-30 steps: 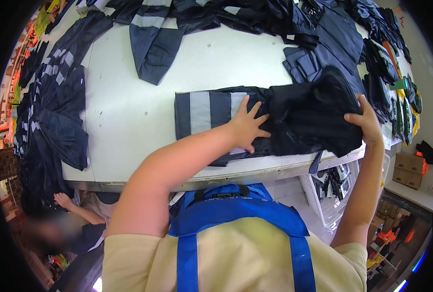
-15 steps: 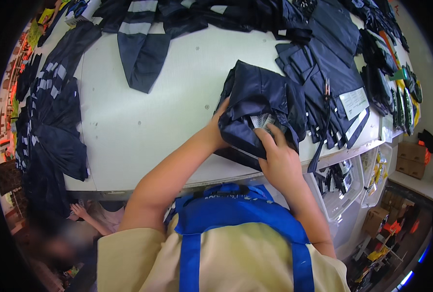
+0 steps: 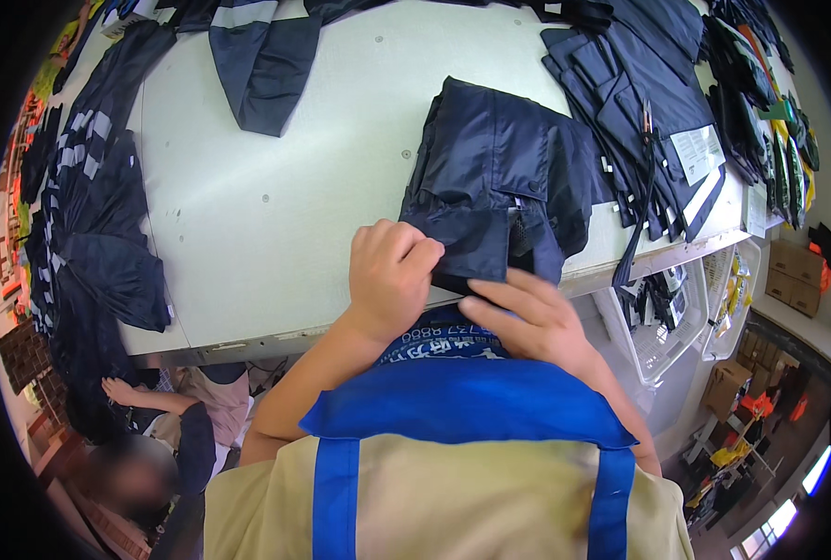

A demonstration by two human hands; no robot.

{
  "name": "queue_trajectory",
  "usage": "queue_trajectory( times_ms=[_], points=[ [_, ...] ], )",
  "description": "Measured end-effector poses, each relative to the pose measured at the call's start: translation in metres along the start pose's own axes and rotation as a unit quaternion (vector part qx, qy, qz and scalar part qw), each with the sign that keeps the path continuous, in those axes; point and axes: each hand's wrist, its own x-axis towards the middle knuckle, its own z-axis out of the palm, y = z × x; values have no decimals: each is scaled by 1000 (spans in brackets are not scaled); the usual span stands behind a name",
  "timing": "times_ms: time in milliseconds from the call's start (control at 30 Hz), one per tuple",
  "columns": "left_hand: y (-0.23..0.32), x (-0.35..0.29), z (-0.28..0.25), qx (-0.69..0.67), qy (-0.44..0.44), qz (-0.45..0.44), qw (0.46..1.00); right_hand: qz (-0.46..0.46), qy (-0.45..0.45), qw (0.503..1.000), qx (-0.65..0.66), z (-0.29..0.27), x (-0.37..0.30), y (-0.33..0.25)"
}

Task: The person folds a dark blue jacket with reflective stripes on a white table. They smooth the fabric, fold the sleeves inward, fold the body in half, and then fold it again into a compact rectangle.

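Observation:
A folded, shiny dark navy garment (image 3: 490,154) lies on the pale table near its front edge, right of the middle. A flap and a small mesh opening show at its near end. My left hand (image 3: 387,271) is closed at the garment's near left corner, fingers curled and thumb pressed in, gripping the fabric. Just below the near edge is my right hand (image 3: 537,327), slightly blurred, its fingers stretched out and touching or almost touching the fabric. Whether any cloth lies under those fingertips is hard to see.
A stack of dark folded pieces (image 3: 612,84) lies to the right, with snips (image 3: 647,117) and a printed sheet (image 3: 697,154) on it. Dark garments with grey bands (image 3: 107,215) line the left side. White plastic baskets (image 3: 654,327) hang beyond the table's right edge. Another person (image 3: 173,420) is at lower left.
The garment has been turned and laid flatter on the table. My left hand moved from its left side to the near corner; my right hand came out of its opening toward me.

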Motion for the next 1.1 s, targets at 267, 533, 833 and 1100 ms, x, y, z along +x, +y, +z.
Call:
queue_trajectory(
  times_ms=[267,533,833,1100],
  points=[
    [5,-4,-5,-67,22,-53,996,438,223,869,-62,6,-44,31],
    [17,24,-33,-171,-28,-278,945,456,268,833,160,-20,-36,30],
    [21,27,-45,-72,-97,-170,978,522,206,801,209,-41,-24,17],
    [55,37,7,35,-334,160,928,482,201,826,210,-47,-13,15]
  ],
)
